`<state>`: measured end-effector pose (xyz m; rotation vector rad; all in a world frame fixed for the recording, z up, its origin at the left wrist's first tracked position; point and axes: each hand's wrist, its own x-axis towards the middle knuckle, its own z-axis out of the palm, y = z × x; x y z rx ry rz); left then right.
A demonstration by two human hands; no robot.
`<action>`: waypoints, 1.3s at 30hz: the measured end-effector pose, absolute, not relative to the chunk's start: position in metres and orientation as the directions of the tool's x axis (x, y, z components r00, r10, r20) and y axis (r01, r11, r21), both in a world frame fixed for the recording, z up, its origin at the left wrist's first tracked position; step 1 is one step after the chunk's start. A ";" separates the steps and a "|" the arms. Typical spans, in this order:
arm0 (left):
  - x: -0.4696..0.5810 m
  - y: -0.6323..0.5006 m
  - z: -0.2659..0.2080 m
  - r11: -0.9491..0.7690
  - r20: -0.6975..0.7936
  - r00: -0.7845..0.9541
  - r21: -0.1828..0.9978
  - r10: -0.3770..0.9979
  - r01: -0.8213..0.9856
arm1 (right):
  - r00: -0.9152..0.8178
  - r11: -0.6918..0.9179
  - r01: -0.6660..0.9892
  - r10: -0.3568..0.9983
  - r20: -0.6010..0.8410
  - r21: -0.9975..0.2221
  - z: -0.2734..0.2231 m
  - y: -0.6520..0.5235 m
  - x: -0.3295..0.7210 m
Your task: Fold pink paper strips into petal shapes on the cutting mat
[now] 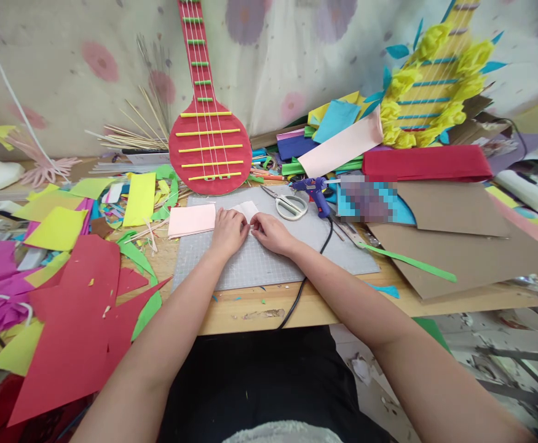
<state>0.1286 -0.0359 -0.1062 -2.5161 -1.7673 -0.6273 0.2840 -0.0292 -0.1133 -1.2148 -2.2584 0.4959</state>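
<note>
My left hand (pixel 230 231) and my right hand (pixel 271 234) meet over the grey cutting mat (pixel 232 271). Both have their fingers bent and pinched on a small pale paper piece (pixel 249 208), whose far end shows just beyond the fingertips. Part of the paper is hidden under the fingers. Left of my left hand lies a folded stack of pale pink crepe paper (pixel 192 220). Scissors with white handles (pixel 291 208) rest beyond my right hand, beside a blue hot glue gun (pixel 315 194).
A red paper lute (pixel 211 147) leans upright behind the mat; a yellow flowered one (pixel 428 92) stands back right. Red paper (pixel 79 307) and coloured scraps cover the left side. Brown cardboard (pixel 462 246) lies right. The glue gun's black cord (pixel 303 286) crosses the front edge.
</note>
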 end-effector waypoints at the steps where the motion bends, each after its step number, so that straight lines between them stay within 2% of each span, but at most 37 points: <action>1: 0.129 -0.036 -0.106 -0.365 0.323 0.285 0.223 0.903 0.904 | -0.461 0.533 0.656 0.844 0.274 -0.534 -0.113 -0.029 0.284; 10: 0.125 -0.039 -0.104 -0.361 0.310 0.279 0.246 0.909 0.900 | -0.511 0.577 0.675 0.815 0.273 -0.460 -0.114 -0.030 0.285; 15: 0.125 -0.044 -0.103 -0.361 0.313 0.271 0.282 0.910 0.889 | -0.462 0.540 0.698 0.841 0.281 -0.470 -0.114 -0.033 0.283; 23: 0.127 -0.043 -0.100 -0.264 0.312 0.158 0.335 0.937 0.904 | -0.457 0.536 0.725 0.844 0.281 -0.432 -0.113 -0.038 0.280; 31: 0.120 -0.040 -0.099 -0.243 0.344 0.142 0.271 0.928 0.932 | -0.458 0.537 0.741 0.844 0.280 -0.403 -0.111 -0.039 0.279; 36: 0.124 -0.043 -0.100 -0.319 0.336 0.218 0.281 0.916 0.905 | -0.455 0.535 0.740 0.845 0.282 -0.409 -0.111 -0.039 0.278; 39: 0.126 -0.044 -0.101 -0.307 0.300 0.218 0.292 0.929 0.906 | -0.448 0.529 0.748 0.848 0.284 -0.400 -0.112 -0.039 0.277</action>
